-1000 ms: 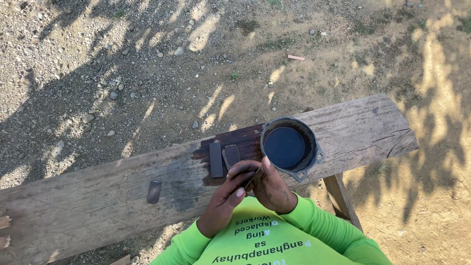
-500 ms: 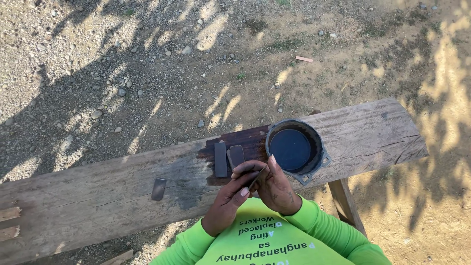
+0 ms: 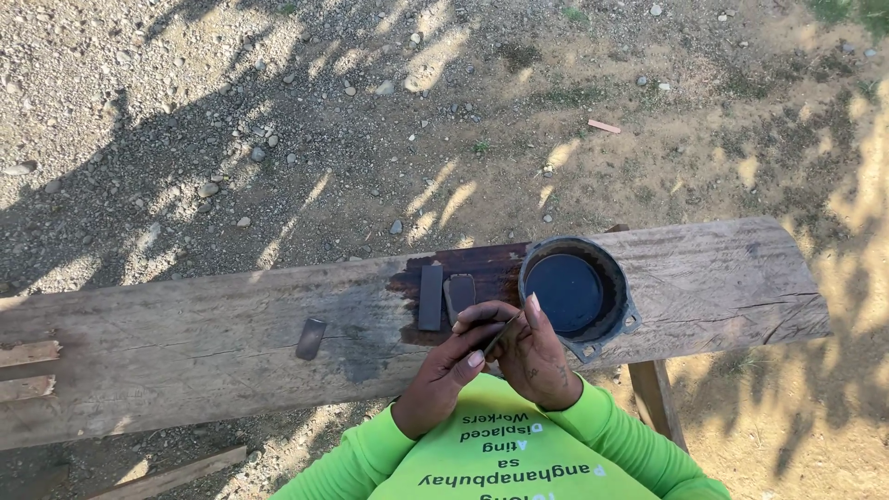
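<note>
My left hand and my right hand meet over the near edge of a weathered wooden bench. Together they pinch a thin dark blade held between the fingertips. Just beyond the hands two dark rectangular stones lie side by side on a wet dark patch of the plank. A round black pot holding dark liquid stands right of them, close to my right hand. A third small dark stone lies further left on the plank.
Gravel and dirt ground with dappled shade stretches beyond the bench. A bench leg shows at lower right. Split wood pieces sit at the plank's left end, and a wood strip lies on the ground below.
The view has shifted, so bench, pot and stones sit lower and further right in frame. Both hands keep the same grip on the blade.
</note>
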